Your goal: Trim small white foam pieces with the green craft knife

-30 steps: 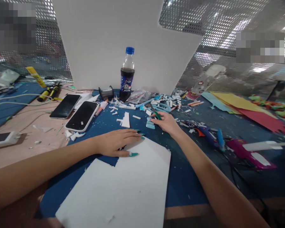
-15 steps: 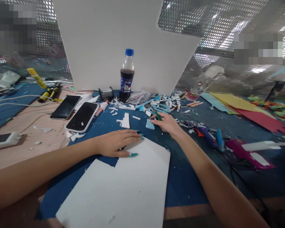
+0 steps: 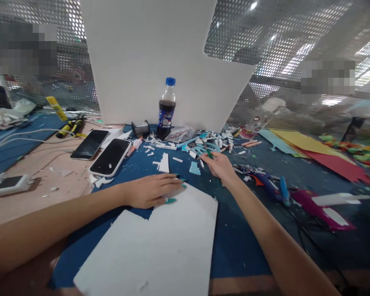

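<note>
A white foam board [image 3: 172, 242] with angled edges and a notch lies on the blue mat in front of me. My left hand [image 3: 156, 189] rests flat across its upper left edge, fingers stretched out. Beyond it, my right hand [image 3: 218, 163] has its fingers pinched together around a slim dark tool [image 3: 204, 145], whose exact kind I cannot make out. Just left of that hand lies a small light blue foam piece [image 3: 195, 168], apart from the fingers. Light blue looped handles [image 3: 214, 147] sit among scraps behind the hand. A cut white piece [image 3: 164, 163] lies farther left.
A Pepsi bottle [image 3: 166, 111] stands before a large upright white board [image 3: 154, 53]. Two phones [image 3: 110, 157] and a wire spool [image 3: 141, 129] are at left. At right are a purple glue gun [image 3: 323, 207], a blue tool [image 3: 269, 181] and coloured sheets [image 3: 299, 144].
My right hand has lifted off the light blue foam piece and shifted slightly right, keeping the slim tool. The left hand stays on the board. The whole view has tilted up a little.
</note>
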Demonstrator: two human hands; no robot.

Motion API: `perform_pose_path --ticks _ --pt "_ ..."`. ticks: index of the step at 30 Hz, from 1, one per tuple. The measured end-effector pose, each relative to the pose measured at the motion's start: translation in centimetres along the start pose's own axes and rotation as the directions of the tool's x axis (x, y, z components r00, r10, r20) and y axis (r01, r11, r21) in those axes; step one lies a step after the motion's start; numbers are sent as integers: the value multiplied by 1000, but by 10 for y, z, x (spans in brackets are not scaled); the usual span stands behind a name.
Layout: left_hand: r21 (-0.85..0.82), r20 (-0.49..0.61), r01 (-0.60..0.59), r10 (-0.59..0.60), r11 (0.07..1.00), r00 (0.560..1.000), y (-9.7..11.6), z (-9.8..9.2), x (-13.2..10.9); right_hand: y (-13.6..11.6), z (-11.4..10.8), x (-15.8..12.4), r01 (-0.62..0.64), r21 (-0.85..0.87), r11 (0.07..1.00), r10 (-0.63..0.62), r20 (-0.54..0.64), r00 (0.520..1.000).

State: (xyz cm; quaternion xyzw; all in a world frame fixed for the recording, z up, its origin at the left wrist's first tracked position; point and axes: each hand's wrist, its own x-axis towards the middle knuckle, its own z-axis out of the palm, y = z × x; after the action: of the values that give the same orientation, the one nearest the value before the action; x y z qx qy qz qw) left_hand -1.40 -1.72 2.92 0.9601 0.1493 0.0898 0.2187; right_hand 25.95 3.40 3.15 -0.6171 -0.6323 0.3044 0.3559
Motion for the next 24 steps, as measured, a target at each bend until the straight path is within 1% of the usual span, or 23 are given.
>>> perform_pose_path --ticks 3,6,8,10,12,14,16,18,20,22,24 --pt "2 -1 4 -4 1000 1000 -1 -2 -2 -3 -1 -1 -20 -48 999 17 -65 998" --pt "23 -9 30 -30 999 1000 -5 -6 -6 -10 -1 -7 36 -121 992 -42 -44 998" --pt "31 -10 50 -50 998 999 -7 -11 -8 -18 1 -12 96 -187 978 -102 -24 994" --pt "32 0 67 -67 997 998 -7 -15 -10 -25 4 -19 174 -242 955 -171 33 985" --pt "27 -6 89 -89 996 996 -5 -19 -11 -32 9 -26 247 -265 932 -216 140 966" --pt "22 -56 139 -138 990 989 -1 -21 -10 -37 16 -33 292 -276 916 -227 244 943" --pt "11 -151 222 -218 975 964 1 -18 -7 -40 25 -40 313 -304 900 -222 298 928" --pt "-6 -246 316 -308 949 919 2 -13 -4 -42 33 -46 300 -329 896 -195 317 928" --pt "-41 -304 386 -380 921 874 0 -7 -2 -44 39 -50 268 -337 902 -162 313 936" --pt "-109 -313 450 -461 886 831 -2 -2 1 -44 42 -52 244 -331 911 -143 302 943" --pt "-217 -276 518 -561 828 780 -3 -1 3 -45 42 -53 243 -292 925 -145 321 936"
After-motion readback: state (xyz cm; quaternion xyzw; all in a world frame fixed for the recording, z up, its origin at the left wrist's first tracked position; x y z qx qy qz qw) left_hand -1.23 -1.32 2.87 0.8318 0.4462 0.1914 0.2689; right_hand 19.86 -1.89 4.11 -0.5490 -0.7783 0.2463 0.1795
